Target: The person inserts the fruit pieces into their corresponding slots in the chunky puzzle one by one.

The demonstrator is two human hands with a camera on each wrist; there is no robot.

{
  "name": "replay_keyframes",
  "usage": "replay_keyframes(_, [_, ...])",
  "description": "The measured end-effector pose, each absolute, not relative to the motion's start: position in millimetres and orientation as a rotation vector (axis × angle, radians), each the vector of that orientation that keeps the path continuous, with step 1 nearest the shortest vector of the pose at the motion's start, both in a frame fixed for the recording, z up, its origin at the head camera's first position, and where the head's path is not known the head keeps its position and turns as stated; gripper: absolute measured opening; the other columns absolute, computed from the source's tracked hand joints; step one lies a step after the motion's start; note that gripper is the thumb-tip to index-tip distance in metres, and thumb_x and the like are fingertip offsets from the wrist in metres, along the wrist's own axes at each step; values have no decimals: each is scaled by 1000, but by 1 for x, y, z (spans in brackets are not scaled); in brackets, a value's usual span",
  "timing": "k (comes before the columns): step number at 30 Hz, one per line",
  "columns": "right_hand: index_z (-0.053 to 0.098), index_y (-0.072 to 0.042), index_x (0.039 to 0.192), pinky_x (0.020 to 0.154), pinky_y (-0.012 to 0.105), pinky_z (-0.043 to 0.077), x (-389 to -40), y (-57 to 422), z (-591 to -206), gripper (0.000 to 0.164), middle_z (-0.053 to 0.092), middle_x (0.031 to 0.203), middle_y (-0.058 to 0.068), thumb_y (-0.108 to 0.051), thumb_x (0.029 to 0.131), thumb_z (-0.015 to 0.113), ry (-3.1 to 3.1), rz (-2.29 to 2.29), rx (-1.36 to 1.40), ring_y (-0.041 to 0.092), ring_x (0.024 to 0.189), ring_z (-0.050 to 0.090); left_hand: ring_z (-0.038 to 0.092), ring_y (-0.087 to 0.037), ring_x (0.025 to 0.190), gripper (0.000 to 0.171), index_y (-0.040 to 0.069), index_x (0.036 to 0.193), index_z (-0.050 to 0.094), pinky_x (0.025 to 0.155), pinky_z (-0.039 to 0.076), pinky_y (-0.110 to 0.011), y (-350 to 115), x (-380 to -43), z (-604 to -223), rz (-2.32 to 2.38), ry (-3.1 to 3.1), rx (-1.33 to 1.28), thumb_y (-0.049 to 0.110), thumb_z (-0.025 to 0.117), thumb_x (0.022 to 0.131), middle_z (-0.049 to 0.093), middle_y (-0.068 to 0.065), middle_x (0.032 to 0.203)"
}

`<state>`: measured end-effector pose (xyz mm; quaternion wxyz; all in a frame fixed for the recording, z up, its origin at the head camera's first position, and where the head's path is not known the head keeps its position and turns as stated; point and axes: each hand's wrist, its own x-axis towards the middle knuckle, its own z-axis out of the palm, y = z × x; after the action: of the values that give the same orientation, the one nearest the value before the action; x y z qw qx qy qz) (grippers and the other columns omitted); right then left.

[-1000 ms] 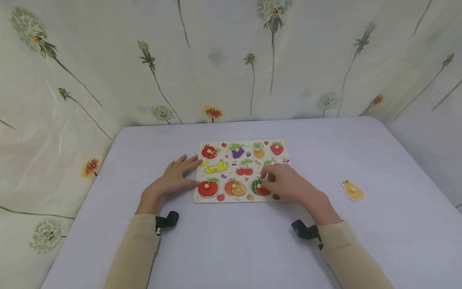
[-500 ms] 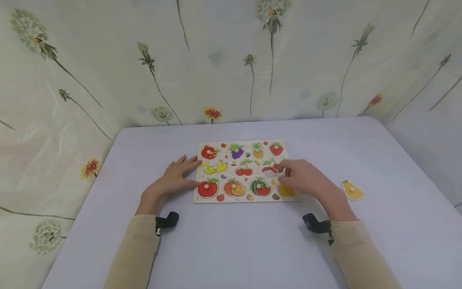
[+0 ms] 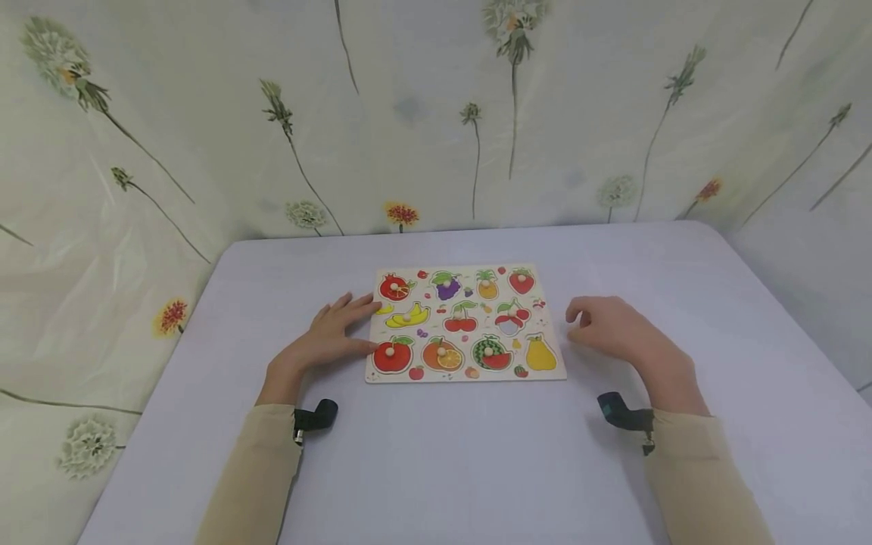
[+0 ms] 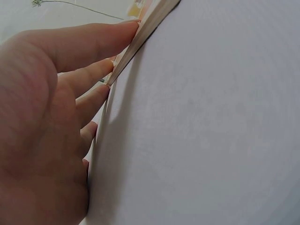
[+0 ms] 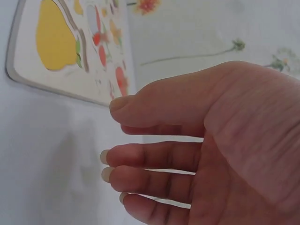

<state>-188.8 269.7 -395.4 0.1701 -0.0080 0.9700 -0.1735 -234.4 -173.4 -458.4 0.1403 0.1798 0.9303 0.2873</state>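
Observation:
A flat wooden fruit puzzle board (image 3: 473,372) lies on the table. Several of its fruit pieces carry round knobs, among them the apple (image 3: 400,356), the orange (image 3: 443,353) and the watermelon (image 3: 492,353). At the near right corner, the yellow pear-shaped recess (image 3: 541,353) shows no knob. With fingers spread, my left hand (image 3: 327,331) touches the board's left edge; the left wrist view shows its fingertips against that edge. Just right of the board hovers my right hand (image 3: 613,331), fingers loosely bent and nothing between them. The loose pear piece is hidden, behind the right hand and wrist.
A white cloth covers the table (image 3: 436,462). Behind it hangs a curtain (image 3: 409,113) printed with dandelions. Each wrist wears a black camera mount, the left one (image 3: 316,415) and the right one (image 3: 623,412).
From over the watermelon, my right hand has moved right, past the board's edge, uncovering the pear recess and covering the loose pear piece. The left hand and board have stayed still.

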Motion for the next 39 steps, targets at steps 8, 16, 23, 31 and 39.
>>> replay_keyframes(8, [61, -7, 122, 71, 35, 51, -189, 301, -395, 36, 59, 117, 22, -30, 93, 61, 2729, -500, 39, 32, 96, 55, 1, -28, 157, 78, 31, 153, 38, 126, -1, -56, -174, -235, -462, 826, 2692, 522, 42, 71, 84, 23, 5, 167])
replay_keyframes(16, [59, -5, 123, 70, 34, 52, -188, 327, -395, 40, 57, 118, 25, -30, 92, 61, 2683, -488, 64, 33, 96, 54, 1, -28, 157, 78, 32, 154, 37, 126, -1, -56, -174, -235, -464, 837, 2692, 521, 41, 71, 84, 23, 4, 167])
replay_keyframes(23, [56, -3, 124, 69, 32, 50, -183, 344, -390, 42, 55, 118, 26, -29, 93, 61, 2671, -481, 84, 32, 94, 53, 1, -29, 157, 78, 30, 153, 38, 126, -1, -57, -173, -236, -463, 837, 2695, 521, 41, 71, 83, 23, 3, 167])
replay_keyframes(31, [60, 1, 118, 73, 41, 49, -177, 361, -385, 39, 58, 109, 24, -27, 91, 65, 2658, -460, 98, 35, 93, 52, 1, -28, 157, 78, 30, 153, 39, 126, -2, -57, -174, -234, -458, 851, 2677, 513, 41, 72, 84, 24, 3, 166])
replay_keyframes(39, [64, -2, 102, 70, 39, 46, -169, 376, -381, 24, 60, 95, 16, -14, 82, 65, 2561, -458, 120, 30, 86, 53, 1, -28, 157, 77, 30, 153, 39, 126, -2, -56, -174, -234, -454, 857, 2663, 513, 40, 71, 84, 24, 3, 166])
